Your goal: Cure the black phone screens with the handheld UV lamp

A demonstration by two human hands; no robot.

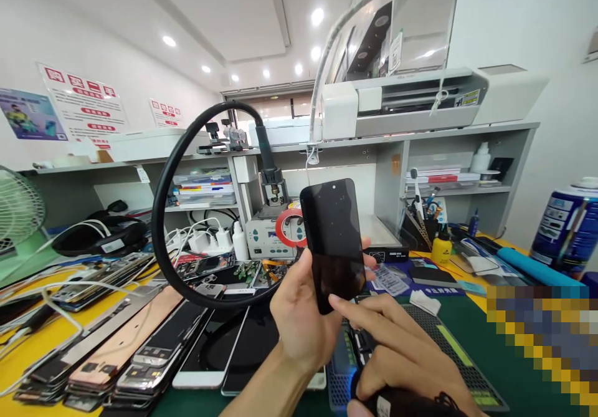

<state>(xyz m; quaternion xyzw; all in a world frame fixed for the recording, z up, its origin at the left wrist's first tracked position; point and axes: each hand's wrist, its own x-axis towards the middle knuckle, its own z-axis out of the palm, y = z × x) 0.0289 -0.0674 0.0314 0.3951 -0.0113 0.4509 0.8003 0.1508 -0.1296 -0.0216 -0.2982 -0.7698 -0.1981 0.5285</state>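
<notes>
A black smartphone point(334, 242) is held upright, its dark screen facing the camera. My left hand point(303, 311) is wrapped round its lower part, thumb on the left edge and fingertips showing past the right edge. Below and to the right, my right hand point(402, 354) points its index finger at the bottom of the screen. The lower fingers of that hand are curled round a black device point(392, 401) with a blue glow at its left end. Small light specks show on the phone's screen.
Stacked phone parts point(154, 336) and white-framed phones point(205, 348) lie left. A black hose point(161, 217) loops up from a hot-air station point(266, 236). Right are a yellow bottle point(441, 247), a blue spray can point(563, 230) and a grey perforated mat point(460, 354). A green fan point(18, 224) stands far left.
</notes>
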